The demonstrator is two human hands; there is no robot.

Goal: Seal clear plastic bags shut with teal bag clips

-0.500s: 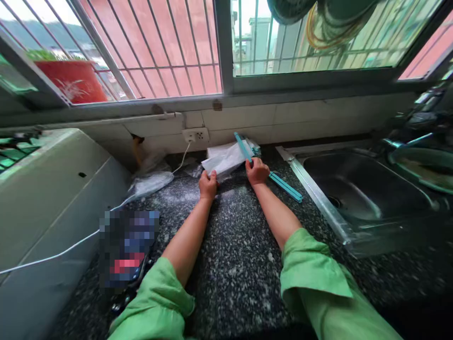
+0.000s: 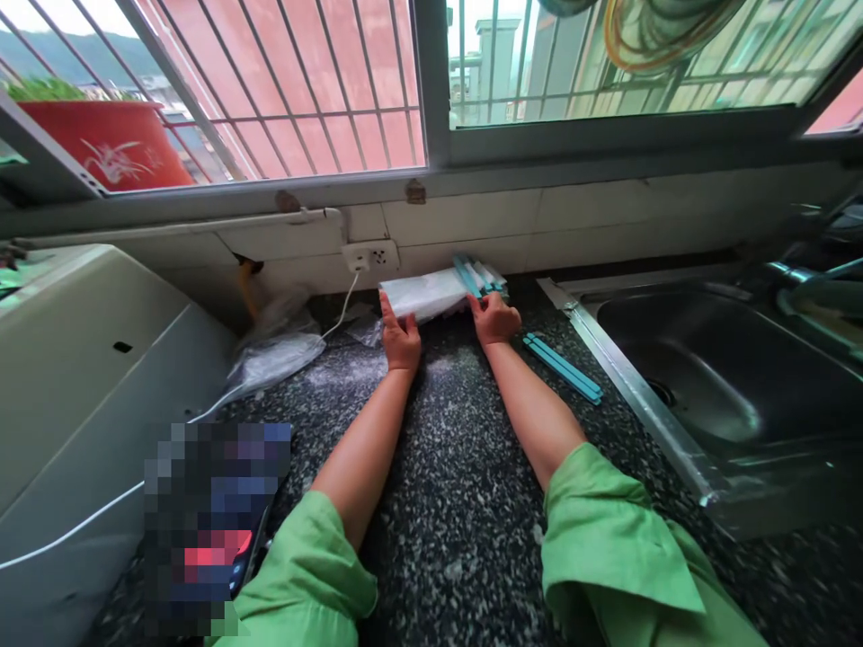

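Observation:
A flat stack of clear plastic bags (image 2: 423, 295) lies on the speckled black counter (image 2: 445, 503) against the tiled wall. My left hand (image 2: 399, 334) rests at its left end, fingers extended along the edge. My right hand (image 2: 494, 318) presses on its right end, fingers curled against the bags beside a bundle of teal clip sticks (image 2: 475, 273) lying on the stack. Two more teal sticks (image 2: 563, 367) lie loose on the counter to the right of my right wrist.
A steel sink (image 2: 715, 377) fills the right side. A grey-white appliance (image 2: 81, 377) stands at the left, with a white cable (image 2: 337, 319) running to a wall socket (image 2: 370, 258). Crumpled plastic (image 2: 273, 355) lies beside it. A blurred dark object (image 2: 209, 521) sits near my left elbow.
The bag stack now lies flat and squared against the wall. The teal stick held by my right hand now lies on the stack, and my left hand has opened along the stack's edge.

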